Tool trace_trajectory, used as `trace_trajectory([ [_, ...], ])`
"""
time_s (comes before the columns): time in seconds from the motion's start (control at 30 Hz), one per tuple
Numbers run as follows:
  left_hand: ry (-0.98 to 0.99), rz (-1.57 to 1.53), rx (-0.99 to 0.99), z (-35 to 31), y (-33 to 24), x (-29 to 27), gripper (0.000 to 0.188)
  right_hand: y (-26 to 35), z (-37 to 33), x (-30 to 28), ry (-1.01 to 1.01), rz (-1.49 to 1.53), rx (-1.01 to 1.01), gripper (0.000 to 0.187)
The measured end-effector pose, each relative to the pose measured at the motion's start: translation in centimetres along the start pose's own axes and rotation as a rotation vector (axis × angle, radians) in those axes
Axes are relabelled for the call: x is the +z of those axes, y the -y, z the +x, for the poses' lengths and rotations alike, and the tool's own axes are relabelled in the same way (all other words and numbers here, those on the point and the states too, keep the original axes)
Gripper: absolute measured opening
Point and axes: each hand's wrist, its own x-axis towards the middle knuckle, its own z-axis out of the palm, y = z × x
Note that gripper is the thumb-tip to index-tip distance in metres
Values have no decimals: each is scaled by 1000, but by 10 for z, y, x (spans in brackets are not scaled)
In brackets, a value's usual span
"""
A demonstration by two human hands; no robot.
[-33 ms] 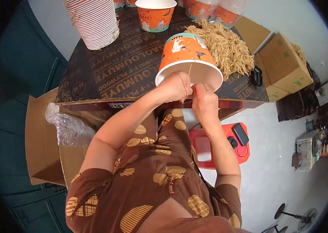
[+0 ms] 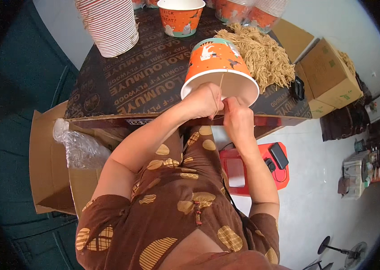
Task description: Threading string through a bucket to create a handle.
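Note:
An orange paper bucket (image 2: 226, 60) with a green band and a white inside lies tipped at the table's front edge, its mouth toward me. From a spot at its upper rim a thin tan cord (image 2: 221, 80) runs down across the mouth to my left hand (image 2: 207, 100). That hand is closed on the cord, which passes over its fingers. Close beside it, my right hand (image 2: 238, 118) is closed at the bucket's lower rim, thumb and finger pinched together. What sits inside that pinch is hidden.
On the dark printed tabletop (image 2: 131, 83) are a tan cord pile (image 2: 266, 58), a stack of buckets (image 2: 108, 27), an upright orange bucket (image 2: 181, 20) and a black object (image 2: 298, 88). Cardboard boxes (image 2: 334, 78) stand right; an open carton (image 2: 48, 166) with clear plastic wrap stands left. Below is a red stool (image 2: 253, 153).

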Motion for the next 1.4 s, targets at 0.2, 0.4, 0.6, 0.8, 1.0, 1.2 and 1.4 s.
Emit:
trace_trajectory([
  [0.2, -21, 22, -3, -6, -10, -1, 16, 9, 2, -17, 83, 101, 47, 6],
  [0.4, -21, -5, -137, -1, -18, -14, 10, 3, 13, -9, 92, 183, 51, 5],
  [0.6, -45, -109, -143, 1, 3, -9, 12, 7, 16, -8, 135, 208, 119, 3],
  [0.8, -37, -181, -117, 1, 8, -7, 10, 7, 21, -17, 146, 240, 87, 6],
  [1.0, -65, -235, -107, -6, 3, -6, 11, 4, 22, -21, 182, 296, 105, 6],
  [1.2, -353, 403, 282, -11, 17, 1, 12, 5, 20, -16, 195, 302, 87, 6],
  [1.4, -281, 424, 239, -14, 4, -13, 11, 3, 21, -16, 239, 286, 102, 9],
])
